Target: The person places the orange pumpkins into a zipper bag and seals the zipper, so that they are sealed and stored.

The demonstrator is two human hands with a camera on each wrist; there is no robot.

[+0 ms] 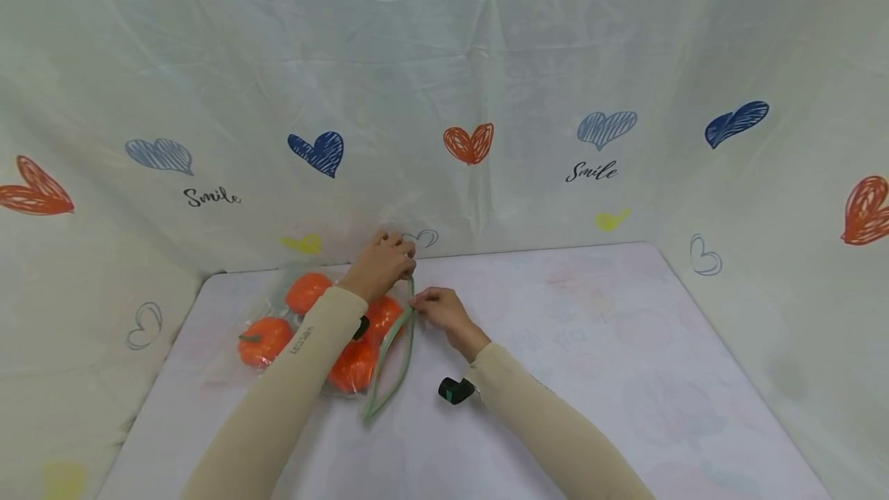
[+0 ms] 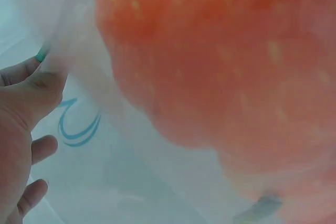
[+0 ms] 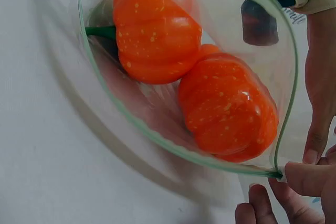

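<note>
A clear zip bag (image 1: 274, 303) with a green zip edge (image 3: 157, 139) lies at the left of the table, its mouth spread into a loop. Inside are several orange toy pumpkins (image 1: 353, 366) with pale flecks; the right wrist view shows a pumpkin (image 3: 157, 30) with a green stem. My left hand (image 1: 380, 265) reaches over the bag and pinches the far end of its edge between thumb and finger. My right hand (image 1: 447, 316), just nearer, pinches the zip edge near that same corner. The left forearm hides part of the bag.
The white table (image 1: 556, 407) bears faint prints. Behind it hangs a pale curtain (image 1: 542, 83) with hearts and "Smile" printed on it, and more of it stands along both sides. Small black cameras sit at both wrists, one of them (image 1: 454, 390) below the right sleeve.
</note>
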